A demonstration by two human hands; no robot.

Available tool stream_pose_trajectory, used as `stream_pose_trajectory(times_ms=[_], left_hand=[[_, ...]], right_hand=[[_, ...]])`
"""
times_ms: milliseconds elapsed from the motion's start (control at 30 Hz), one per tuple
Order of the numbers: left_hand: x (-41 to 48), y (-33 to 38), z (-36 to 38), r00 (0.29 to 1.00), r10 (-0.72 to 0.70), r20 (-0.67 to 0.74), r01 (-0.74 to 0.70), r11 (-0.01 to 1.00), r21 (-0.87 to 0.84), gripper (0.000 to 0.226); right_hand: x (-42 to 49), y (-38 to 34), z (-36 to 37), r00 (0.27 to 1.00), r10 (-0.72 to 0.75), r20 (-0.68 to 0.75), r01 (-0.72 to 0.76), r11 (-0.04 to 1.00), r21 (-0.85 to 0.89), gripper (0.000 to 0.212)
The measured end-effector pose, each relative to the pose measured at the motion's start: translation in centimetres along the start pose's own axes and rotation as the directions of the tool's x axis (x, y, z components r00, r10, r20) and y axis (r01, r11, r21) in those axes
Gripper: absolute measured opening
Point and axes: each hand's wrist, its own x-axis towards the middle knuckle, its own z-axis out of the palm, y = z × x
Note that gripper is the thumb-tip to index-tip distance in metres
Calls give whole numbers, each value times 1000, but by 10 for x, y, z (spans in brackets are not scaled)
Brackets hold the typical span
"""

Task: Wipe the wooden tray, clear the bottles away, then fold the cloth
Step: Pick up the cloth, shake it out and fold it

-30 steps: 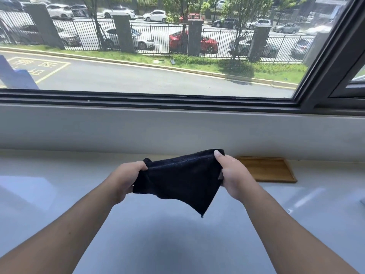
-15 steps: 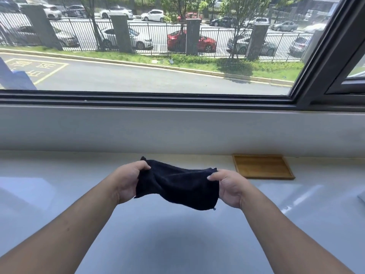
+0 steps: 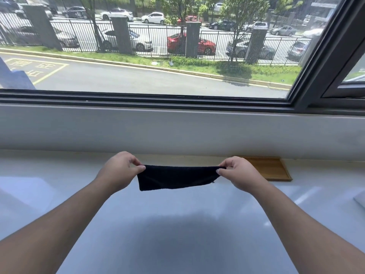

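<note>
Here the left hand [image 3: 118, 171] and right hand [image 3: 240, 173] each pinch an end of the black cloth [image 3: 176, 177], stretched taut above the white counter [image 3: 177, 234]. The wooden tray [image 3: 270, 168] (partly hidden) lies at three o'clock, behind the right hand.

Black cloth [image 3: 175, 177] folded, taut; wooden tray [image 3: 270, 168] bare.
</note>
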Motion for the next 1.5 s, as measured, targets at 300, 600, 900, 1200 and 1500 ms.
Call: stream_pose_trajectory(times_ms=[300,600,900,1200,1500], left_hand=[[-11,58,24,955,-217,204,288,849,-443,13],[-30,98,45,905,-11,425,316,687,-654,24],[-22,48,45,838,122,531,423,470,-775,51],[-31,20,143,880,-250,403,453,692,-562,25],[-59,-43,222,928,-239,285,283,951,-124,69]], right_hand=[[-11,-22,36,955,224,193,-294,785,545,17],[-24,-59,75,919,-72,387,-179,800,573,41],[-16,-54,60,908,-135,398,-292,479,828,39],[-8,28,127,905,262,336,-422,661,621,48],[-28,102,203,971,224,85,-207,963,-173,74]])
